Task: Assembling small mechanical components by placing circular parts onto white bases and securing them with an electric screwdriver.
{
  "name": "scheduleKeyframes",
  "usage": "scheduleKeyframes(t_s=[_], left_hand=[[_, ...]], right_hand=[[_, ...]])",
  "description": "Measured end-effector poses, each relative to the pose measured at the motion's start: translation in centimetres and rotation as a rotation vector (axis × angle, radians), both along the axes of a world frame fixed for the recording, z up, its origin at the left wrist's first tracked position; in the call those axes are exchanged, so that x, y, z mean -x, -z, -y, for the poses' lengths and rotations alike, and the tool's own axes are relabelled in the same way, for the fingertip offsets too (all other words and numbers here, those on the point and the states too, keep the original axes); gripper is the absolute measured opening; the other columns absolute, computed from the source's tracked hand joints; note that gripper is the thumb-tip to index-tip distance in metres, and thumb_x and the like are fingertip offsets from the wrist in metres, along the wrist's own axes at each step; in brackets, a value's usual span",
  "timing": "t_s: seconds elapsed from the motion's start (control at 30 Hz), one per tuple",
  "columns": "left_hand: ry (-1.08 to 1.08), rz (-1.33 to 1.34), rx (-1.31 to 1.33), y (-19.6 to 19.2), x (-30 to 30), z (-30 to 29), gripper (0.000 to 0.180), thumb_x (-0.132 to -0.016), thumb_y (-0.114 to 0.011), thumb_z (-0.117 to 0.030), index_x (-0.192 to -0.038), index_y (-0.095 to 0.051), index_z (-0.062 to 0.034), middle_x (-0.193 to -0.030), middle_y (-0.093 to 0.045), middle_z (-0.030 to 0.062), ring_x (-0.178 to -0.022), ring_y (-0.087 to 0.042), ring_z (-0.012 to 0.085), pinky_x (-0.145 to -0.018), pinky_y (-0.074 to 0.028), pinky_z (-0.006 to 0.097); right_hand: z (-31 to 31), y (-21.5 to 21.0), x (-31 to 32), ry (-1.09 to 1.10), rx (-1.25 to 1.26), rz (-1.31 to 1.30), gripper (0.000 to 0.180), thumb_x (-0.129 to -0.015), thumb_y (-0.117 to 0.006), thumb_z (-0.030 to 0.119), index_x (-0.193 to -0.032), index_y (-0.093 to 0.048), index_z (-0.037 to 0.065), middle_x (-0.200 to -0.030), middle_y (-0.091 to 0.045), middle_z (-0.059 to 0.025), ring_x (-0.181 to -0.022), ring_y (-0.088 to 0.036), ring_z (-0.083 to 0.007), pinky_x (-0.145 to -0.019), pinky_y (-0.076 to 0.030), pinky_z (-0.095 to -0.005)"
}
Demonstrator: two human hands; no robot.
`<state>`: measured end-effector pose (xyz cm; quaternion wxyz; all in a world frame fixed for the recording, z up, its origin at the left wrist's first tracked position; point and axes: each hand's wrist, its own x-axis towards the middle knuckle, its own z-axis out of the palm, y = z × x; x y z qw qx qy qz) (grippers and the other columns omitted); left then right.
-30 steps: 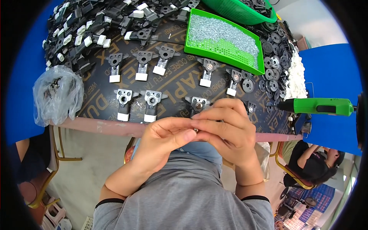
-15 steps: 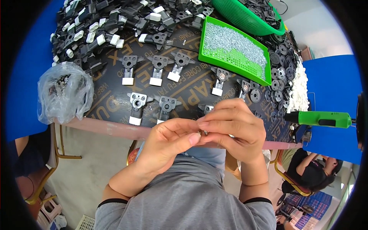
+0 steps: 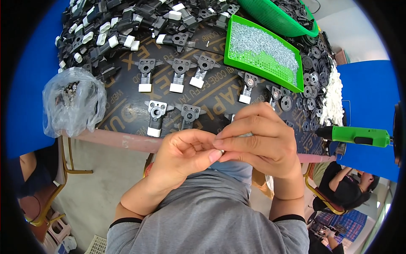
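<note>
My left hand [image 3: 186,153] and my right hand [image 3: 263,143] meet fingertip to fingertip above the table's near edge. Both pinch a small shiny metal piece [image 3: 222,152], mostly covered by the fingers, so its exact kind does not show. A sliver of something pale lies between the right hand's fingers. Just beyond the hands, several black plastic parts with white ends are laid out, among them a left front part [image 3: 157,113] and a part with a metal centre [image 3: 248,84].
Black-and-white parts [image 3: 127,25] are heaped at the far left. A clear bag of small metal pieces [image 3: 74,103] sits near left. A green tray of screws [image 3: 266,46], a green basket [image 3: 279,19], black discs [image 3: 311,78], white pieces [image 3: 332,97] and a green electric screwdriver [image 3: 359,135] are right.
Both hands stay together at the small metal piece. The right hand's fingers have shifted slightly around it, and the whole view has moved a little.
</note>
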<state>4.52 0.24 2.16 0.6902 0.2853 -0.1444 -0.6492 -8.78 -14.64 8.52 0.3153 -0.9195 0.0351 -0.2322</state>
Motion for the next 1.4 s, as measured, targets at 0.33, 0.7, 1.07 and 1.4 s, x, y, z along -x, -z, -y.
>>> scheduleKeyframes(t_s=[0.33, 0.7, 1.07, 1.4], left_hand=[[0.065, -0.023, -0.068, 0.4, 0.9, 0.1, 0.017, -0.089, -0.067, -0.007, -0.105, -0.066, -0.0006, -0.097, -0.067, 0.01, -0.093, -0.066, 0.02, -0.088, -0.056, 0.041], [0.063, -0.115, -0.013, -0.2, 0.0, -1.1, 0.019, -0.092, -0.063, -0.007, -0.109, -0.065, 0.0004, -0.101, -0.068, 0.0107, -0.093, -0.067, 0.0204, -0.088, -0.056, 0.038], [-0.013, 0.014, -0.011, -0.4, -2.7, -0.7, 0.022, -0.094, -0.062, -0.011, -0.113, -0.063, 0.0002, -0.105, -0.068, 0.0117, -0.097, -0.068, 0.0221, -0.088, -0.058, 0.04], [-0.084, -0.01, -0.107, -1.0, -2.2, -1.6, 0.026, -0.097, -0.057, -0.007, -0.122, -0.06, 0.0016, -0.105, -0.066, 0.0104, -0.101, -0.064, 0.0188, -0.095, -0.055, 0.041]], right_hand=[[3.6, 1.9, -3.6, 0.313, -0.116, -0.005, 0.019, -0.073, -0.079, 0.008, -0.091, -0.076, 0.004, -0.09, -0.073, -0.008, -0.081, -0.067, -0.0224, -0.074, -0.051, -0.0327], [7.0, 3.5, -7.4, 0.35, 0.016, -0.085, 0.023, -0.072, -0.081, 0.014, -0.094, -0.077, 0.007, -0.093, -0.068, -0.0077, -0.087, -0.063, -0.0226, -0.078, -0.049, -0.0306], [1.5, -1.1, -4.3, -0.101, -0.238, -0.051, 0.024, -0.062, -0.086, 0.01, -0.084, -0.076, 0.006, -0.086, -0.068, -0.0029, -0.081, -0.06, -0.0193, -0.074, -0.047, -0.0307], [5.1, 3.7, -12.0, 0.345, -0.207, -0.352, 0.013, -0.082, -0.075, 0.012, -0.087, -0.073, 0.0, -0.08, -0.068, -0.0071, -0.071, -0.063, -0.0138, -0.066, -0.051, -0.0293]])
